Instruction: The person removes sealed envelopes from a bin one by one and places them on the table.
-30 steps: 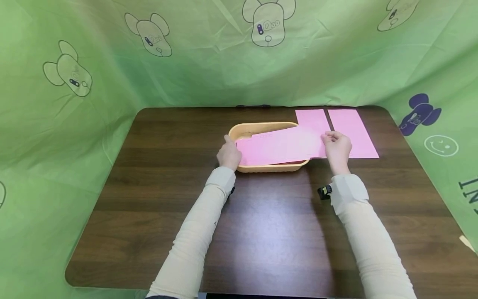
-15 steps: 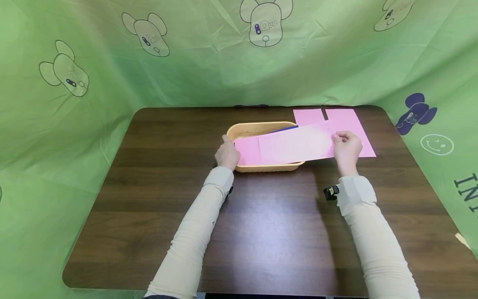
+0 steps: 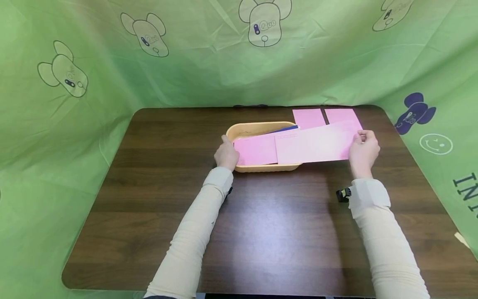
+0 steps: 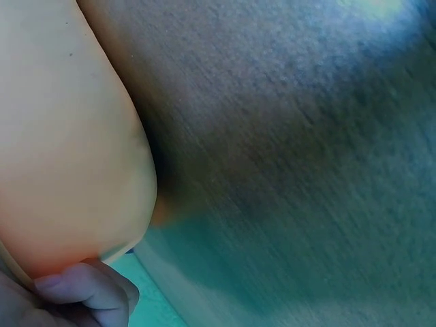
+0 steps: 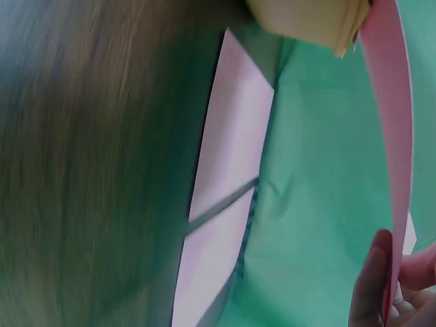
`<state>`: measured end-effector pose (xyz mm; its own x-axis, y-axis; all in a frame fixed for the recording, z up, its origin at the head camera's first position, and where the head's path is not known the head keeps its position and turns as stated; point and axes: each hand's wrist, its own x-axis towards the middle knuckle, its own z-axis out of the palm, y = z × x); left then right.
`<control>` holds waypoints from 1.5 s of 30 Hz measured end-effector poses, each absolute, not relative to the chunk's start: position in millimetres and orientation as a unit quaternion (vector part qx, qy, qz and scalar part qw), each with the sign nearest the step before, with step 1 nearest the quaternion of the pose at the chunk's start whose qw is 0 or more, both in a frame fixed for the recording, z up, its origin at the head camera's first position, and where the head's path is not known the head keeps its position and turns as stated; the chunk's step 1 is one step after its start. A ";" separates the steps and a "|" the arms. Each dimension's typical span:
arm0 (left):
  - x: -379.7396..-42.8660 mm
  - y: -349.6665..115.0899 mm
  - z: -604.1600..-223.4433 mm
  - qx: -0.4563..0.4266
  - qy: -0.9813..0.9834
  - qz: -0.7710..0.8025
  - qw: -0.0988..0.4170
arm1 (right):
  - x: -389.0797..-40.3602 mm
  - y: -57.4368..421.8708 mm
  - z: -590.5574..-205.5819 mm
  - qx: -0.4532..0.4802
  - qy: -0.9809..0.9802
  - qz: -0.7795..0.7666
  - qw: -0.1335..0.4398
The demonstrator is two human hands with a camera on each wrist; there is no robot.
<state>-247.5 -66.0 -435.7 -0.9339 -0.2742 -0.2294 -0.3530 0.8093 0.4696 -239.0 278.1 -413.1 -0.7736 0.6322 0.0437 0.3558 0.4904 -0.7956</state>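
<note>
My left hand (image 3: 226,155) grips the left end of a shallow orange-yellow plastic basket (image 3: 269,168); in the left wrist view its fingers (image 4: 88,286) curl over the rim. My right hand (image 3: 365,153) pinches the right end of a long pink envelope (image 3: 317,145) between thumb and fingers. A row of small printed boxes shows near its upper left corner. The envelope slants over the basket's right part and past its end. Under it, another pink envelope (image 3: 255,150) lies in the basket. A dark blue edge (image 3: 285,129) shows behind the held one.
Two pink envelopes, a left one (image 5: 235,122) and a right one (image 5: 214,259), lie side by side on the table to the right of the basket, with a narrow gap between. The brown wooden table (image 3: 276,232) meets a green printed cloth (image 3: 209,74) at the back and sides.
My right hand has moved right, drawing the pink envelope across the basket and uncovering more of the pink envelope beneath and the blue edge. My left hand has stayed on the basket's left end.
</note>
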 end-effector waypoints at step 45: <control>-247.3 -65.0 -432.9 -0.171 0.949 0.254 0.081 | -223.3 319.2 -429.4 0.055 -0.954 0.290 -0.051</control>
